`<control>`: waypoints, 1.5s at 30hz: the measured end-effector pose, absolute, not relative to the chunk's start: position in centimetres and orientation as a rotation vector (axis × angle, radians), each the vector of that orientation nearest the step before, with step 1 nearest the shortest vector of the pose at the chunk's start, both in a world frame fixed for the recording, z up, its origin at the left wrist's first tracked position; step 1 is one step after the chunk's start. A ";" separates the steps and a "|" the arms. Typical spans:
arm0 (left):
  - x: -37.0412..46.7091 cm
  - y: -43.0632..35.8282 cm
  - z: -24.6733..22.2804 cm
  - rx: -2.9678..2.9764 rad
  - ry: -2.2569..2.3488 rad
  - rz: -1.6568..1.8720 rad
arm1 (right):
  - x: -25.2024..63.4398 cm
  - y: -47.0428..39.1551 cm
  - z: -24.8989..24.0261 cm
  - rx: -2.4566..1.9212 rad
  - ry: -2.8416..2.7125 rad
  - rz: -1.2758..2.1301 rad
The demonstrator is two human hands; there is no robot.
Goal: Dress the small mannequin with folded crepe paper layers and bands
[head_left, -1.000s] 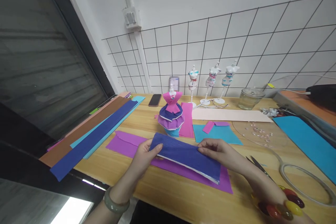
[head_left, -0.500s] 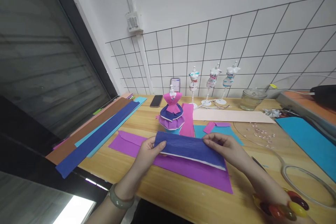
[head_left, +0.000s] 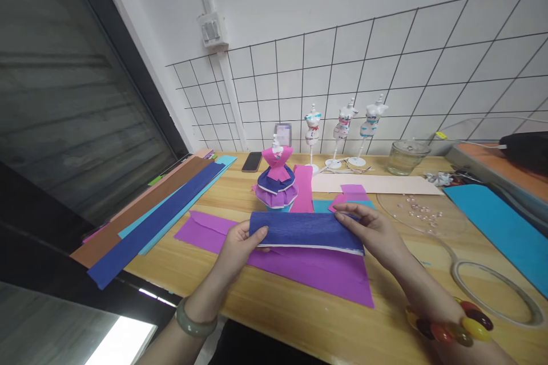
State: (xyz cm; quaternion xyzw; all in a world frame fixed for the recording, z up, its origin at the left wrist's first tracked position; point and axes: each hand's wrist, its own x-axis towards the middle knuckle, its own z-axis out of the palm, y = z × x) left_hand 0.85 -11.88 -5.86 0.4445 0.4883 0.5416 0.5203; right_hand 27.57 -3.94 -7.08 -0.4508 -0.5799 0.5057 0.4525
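Between my two hands a strip of dark blue crepe paper with a white lower edge is held out flat above the table. My left hand pinches its left end between thumb and fingers. At the right end, my right hand grips the upper edge with thumb and fingertips. Beneath lies a purple crepe paper sheet. Just beyond the strip stands a small dress form dressed in a pink top and layered blue, purple and light blue skirts.
Three bare white dress forms stand by the wire grid. A glass of water, scattered pink beads and a roll of tape are to the right. Long paper strips overhang the left edge; a phone lies behind.
The strip's right end has come up, so its white edge lies more level. My right hand has turned slightly with it. Both hands still hold the paper.
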 end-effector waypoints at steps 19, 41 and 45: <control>-0.1 -12.0 -5.7 0.809 1.062 1.418 | 26.6 -4.5 -7.5 -1.117 -1.482 1.226; 2.6 -12.4 -6.6 0.585 1.016 1.454 | 25.6 -5.2 -8.6 -1.201 -1.506 1.085; 2.0 -12.2 -6.6 0.597 1.036 1.485 | 25.1 -5.6 -8.0 -1.079 -1.435 1.405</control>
